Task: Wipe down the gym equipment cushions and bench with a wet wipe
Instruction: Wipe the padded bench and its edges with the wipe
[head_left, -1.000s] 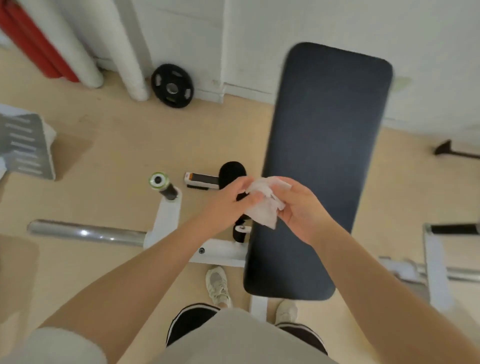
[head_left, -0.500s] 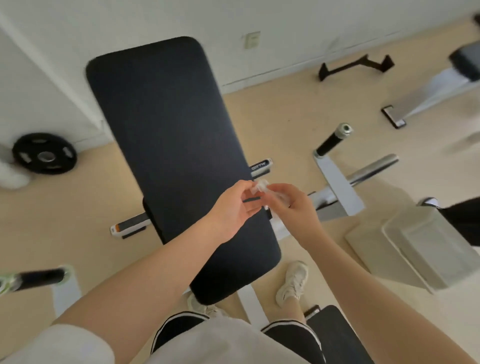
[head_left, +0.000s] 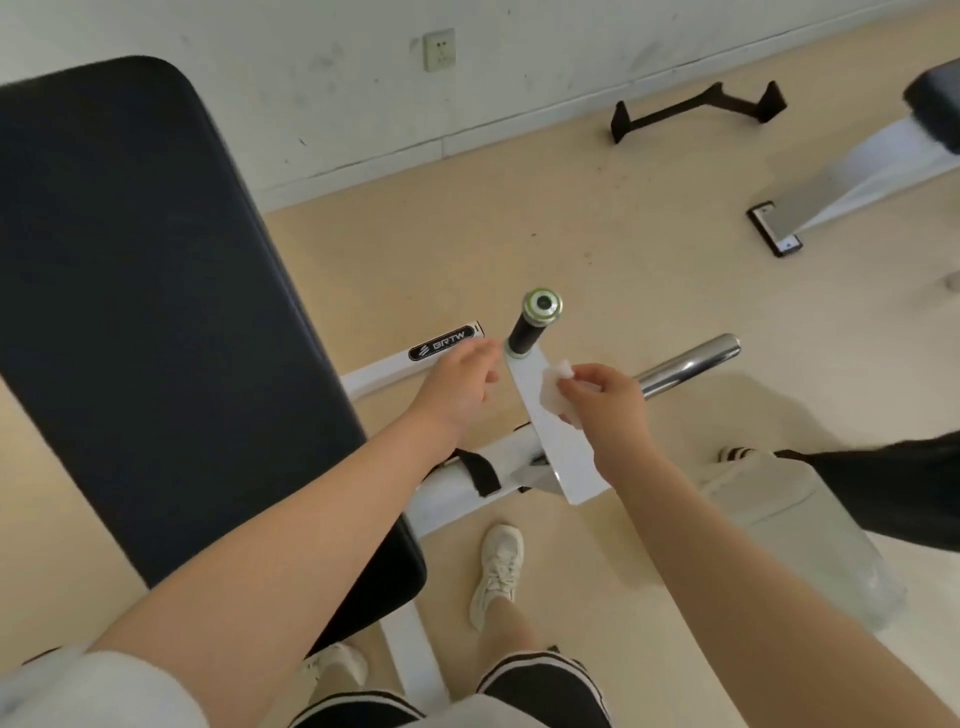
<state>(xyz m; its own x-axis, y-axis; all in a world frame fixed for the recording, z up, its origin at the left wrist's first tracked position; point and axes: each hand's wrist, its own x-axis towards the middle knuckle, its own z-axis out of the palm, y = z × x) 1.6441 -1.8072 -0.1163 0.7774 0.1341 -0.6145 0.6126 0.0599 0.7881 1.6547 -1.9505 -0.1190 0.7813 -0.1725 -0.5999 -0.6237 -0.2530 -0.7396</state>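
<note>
Both bare forearms reach forward from the near edge. The left hand (head_left: 457, 384) hangs with fingers loosely curled, seemingly holding nothing. To its right, the right hand (head_left: 605, 400) pinches a wipe (head_left: 555, 387) at its fingertips.

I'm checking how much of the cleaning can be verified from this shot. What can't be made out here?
- Bench pad, head view: its left part is cut off by the frame edge, its near end hidden under the left forearm. Wet or wiped areas cannot be told.
- Wet wipe: partly hidden by the right hand pinching it.
- Left hand: blurred, fingertips unclear.
- Second bench: cut off at the right edge.
</note>
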